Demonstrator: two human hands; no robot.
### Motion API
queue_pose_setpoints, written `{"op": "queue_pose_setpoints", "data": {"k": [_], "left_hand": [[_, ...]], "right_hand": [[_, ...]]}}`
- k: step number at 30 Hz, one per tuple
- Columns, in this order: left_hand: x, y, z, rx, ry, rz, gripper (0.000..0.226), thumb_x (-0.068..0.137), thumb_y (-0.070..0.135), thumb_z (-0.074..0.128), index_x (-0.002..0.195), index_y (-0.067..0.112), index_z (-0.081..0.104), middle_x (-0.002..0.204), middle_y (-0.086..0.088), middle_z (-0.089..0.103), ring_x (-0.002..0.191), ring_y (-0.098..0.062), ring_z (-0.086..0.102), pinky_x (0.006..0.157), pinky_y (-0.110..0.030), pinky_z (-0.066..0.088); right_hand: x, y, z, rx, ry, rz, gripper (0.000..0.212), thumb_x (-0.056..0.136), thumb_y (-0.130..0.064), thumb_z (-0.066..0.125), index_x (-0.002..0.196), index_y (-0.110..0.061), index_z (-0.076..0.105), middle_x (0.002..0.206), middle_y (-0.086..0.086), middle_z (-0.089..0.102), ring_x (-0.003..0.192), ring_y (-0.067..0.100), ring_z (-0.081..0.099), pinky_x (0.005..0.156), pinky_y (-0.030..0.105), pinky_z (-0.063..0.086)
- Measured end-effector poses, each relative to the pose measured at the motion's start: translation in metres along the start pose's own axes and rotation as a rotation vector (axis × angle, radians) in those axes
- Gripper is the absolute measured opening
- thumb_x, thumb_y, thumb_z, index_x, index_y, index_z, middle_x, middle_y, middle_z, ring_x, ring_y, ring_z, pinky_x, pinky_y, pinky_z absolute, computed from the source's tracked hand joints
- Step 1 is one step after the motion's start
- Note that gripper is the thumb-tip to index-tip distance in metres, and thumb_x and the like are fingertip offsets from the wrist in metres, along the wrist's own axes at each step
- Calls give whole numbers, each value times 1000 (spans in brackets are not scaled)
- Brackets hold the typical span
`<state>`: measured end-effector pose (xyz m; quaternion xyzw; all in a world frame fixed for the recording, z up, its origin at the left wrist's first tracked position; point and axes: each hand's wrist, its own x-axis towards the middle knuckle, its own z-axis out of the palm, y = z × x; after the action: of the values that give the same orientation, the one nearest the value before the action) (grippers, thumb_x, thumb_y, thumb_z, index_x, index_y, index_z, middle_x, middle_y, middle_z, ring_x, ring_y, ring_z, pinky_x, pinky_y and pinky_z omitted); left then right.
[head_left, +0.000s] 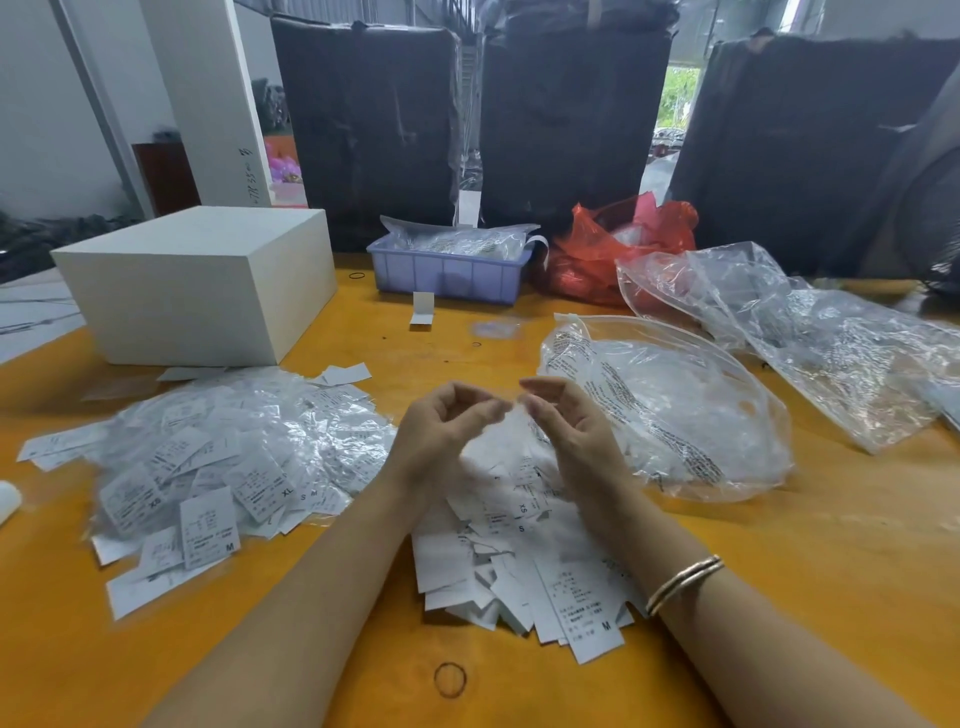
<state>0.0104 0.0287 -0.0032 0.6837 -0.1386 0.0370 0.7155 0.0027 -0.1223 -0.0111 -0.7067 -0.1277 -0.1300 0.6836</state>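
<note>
Both hands up over the orange table (841, 561), palms facing each other. The left hand (441, 431) has thumb and fingers curled inward, and the right hand (566, 426) mirrors it, fingertips of the two nearly meeting. There is a pale blurred smear between the tips, maybe a thin clear film; too blurred, so I cannot tell if either hand actually pinches anything. A gold bracelet (684, 583) sits on the right wrist. The loose paper size labels (519, 566) lie heaped right under the hands, between the forearms, with XS, S and M prints visible. The heap of bagged labels (234, 457) lies just left of the left forearm. A big clear zip bag (675, 415) lies just right of the right hand. A white box (197, 280) sits far left, a blue tray (447, 275) at the back centre, and a red plastic bag (613, 244) beside the tray. A rubber band (450, 679) lies near the table edge, between the forearms.
</note>
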Motion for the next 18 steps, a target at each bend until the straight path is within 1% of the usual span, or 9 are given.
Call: {"op": "queue_pose_setpoints", "data": {"k": [2, 4, 5, 7, 9, 11, 14, 16, 18], "left_hand": [[3, 0, -5, -49, 91, 0, 5, 88, 11, 63, 88, 13, 59, 82, 4, 74, 82, -9, 68, 73, -22, 49], [4, -2, -8, -81, 176, 7, 8, 88, 9, 62, 89, 16, 58, 78, 4, 73, 78, -6, 68, 68, -17, 48], [5, -2, -9, -90, 207, 13, 11, 86, 9, 64, 91, 18, 60, 77, 5, 72, 75, -3, 66, 65, -14, 48], [5, -3, -9, -107, 238, 25, 17, 83, 8, 68, 93, 21, 64, 78, 5, 66, 73, 1, 63, 64, -12, 49], [5, -4, -10, -97, 245, 36, 20, 82, 7, 70, 94, 23, 65, 77, 5, 63, 71, 3, 61, 65, -12, 49], [5, -4, -10, -80, 242, 49, 22, 81, 7, 70, 95, 23, 66, 76, 5, 61, 70, 4, 60, 65, -11, 49], [5, -4, -9, -65, 227, 65, 23, 81, 6, 70, 97, 22, 65, 73, 6, 57, 68, 3, 58, 67, -10, 48], [3, -3, -9, -21, 212, 86, 24, 81, 6, 70, 98, 23, 65, 71, 9, 55, 69, 2, 57, 68, -11, 47], [2, -3, -7, 52, 204, 125, 24, 81, 7, 70, 98, 23, 64, 70, 10, 55, 69, 1, 55, 69, -12, 47]], "right_hand": [[-2, 2, 2, -356, -24, -80, 23, 93, -13, 54, 114, -23, 56, 110, -1, 62, 106, 14, 56, 94, 28, 44], [-4, 8, 6, -770, -173, -149, 40, 91, -20, 55, 131, -20, 49, 127, -1, 57, 120, 13, 48, 106, 31, 29], [-6, 10, 8, -940, -255, -173, 47, 90, -25, 54, 135, -21, 45, 133, -2, 54, 124, 12, 43, 107, 29, 20], [-8, 12, 11, -1107, -327, -198, 47, 90, -34, 50, 136, -25, 45, 134, -4, 54, 124, 13, 42, 103, 29, 14], [-9, 8, 12, -1165, -289, -243, 38, 91, -41, 46, 125, -26, 55, 125, -5, 61, 116, 14, 50, 100, 31, 15], [-10, 4, 11, -1196, -247, -291, 35, 94, -46, 42, 112, -26, 64, 114, -6, 66, 106, 14, 57, 101, 32, 16], [-11, 2, 10, -1192, -189, -348, 32, 97, -40, 40, 99, -22, 66, 98, -5, 70, 91, 15, 62, 103, 34, 26], [-9, 1, 9, -1063, -80, -381, 24, 97, -28, 47, 93, -14, 65, 84, 1, 70, 79, 20, 63, 92, 39, 38], [-6, 0, 6, -893, 30, -365, 17, 95, -19, 51, 91, -8, 64, 79, 7, 68, 74, 25, 63, 80, 43, 45]]}}
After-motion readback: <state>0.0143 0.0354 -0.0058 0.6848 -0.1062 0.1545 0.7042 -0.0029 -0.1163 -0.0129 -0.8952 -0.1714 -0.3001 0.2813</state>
